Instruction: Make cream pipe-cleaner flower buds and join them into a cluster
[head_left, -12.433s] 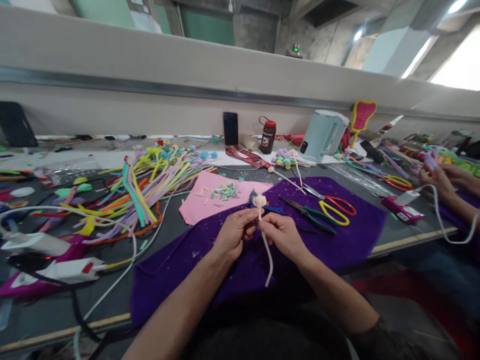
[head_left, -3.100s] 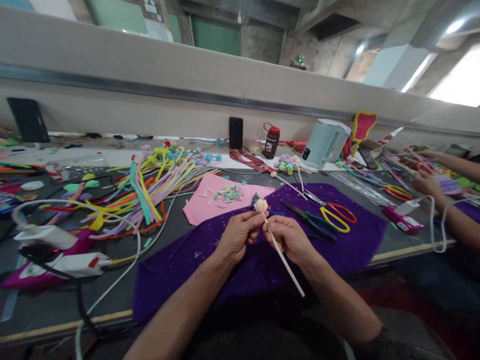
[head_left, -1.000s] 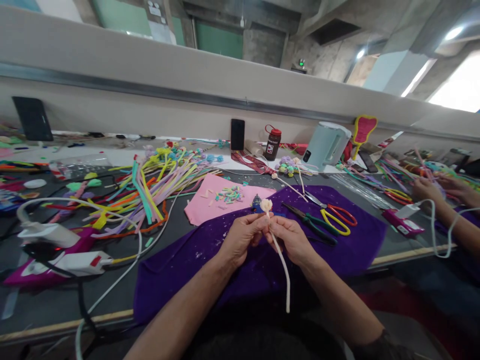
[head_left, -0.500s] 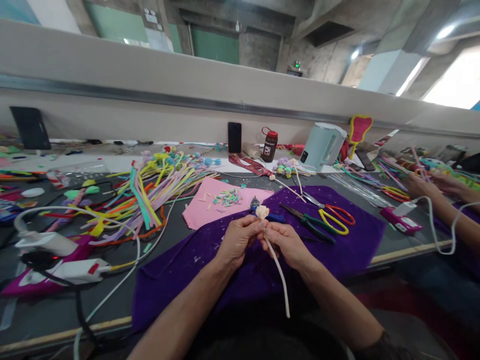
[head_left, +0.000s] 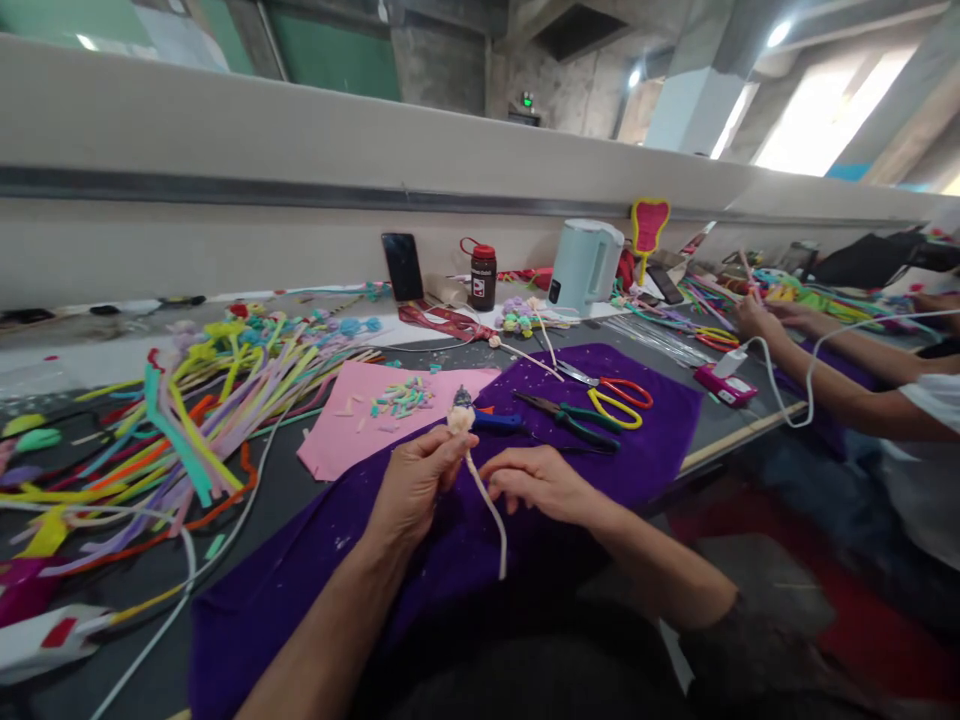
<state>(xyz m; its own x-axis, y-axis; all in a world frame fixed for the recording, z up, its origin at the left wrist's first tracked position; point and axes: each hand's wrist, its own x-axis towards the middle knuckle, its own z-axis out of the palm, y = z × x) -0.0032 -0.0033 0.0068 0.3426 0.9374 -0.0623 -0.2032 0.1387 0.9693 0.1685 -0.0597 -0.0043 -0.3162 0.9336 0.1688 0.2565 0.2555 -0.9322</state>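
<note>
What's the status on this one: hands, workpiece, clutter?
Left hand pinches cream pipe cleaner under its coiled bud. Right hand beside stem, fingers loose, grip unclear. Pliers and scissors lie beyond on purple cloth.

A cream pipe-cleaner flower (head_left: 460,420) stands upright, its stem curving down.

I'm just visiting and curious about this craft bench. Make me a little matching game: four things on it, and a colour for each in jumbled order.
Things:
1. cloth under the hands
2. sheet with cut bits
3. kettle
4. pipe cleaner held in the left hand

Colours:
A. pale blue
B. cream
C. purple
D. pink

Pairs: 1-C, 2-D, 3-A, 4-B
</note>
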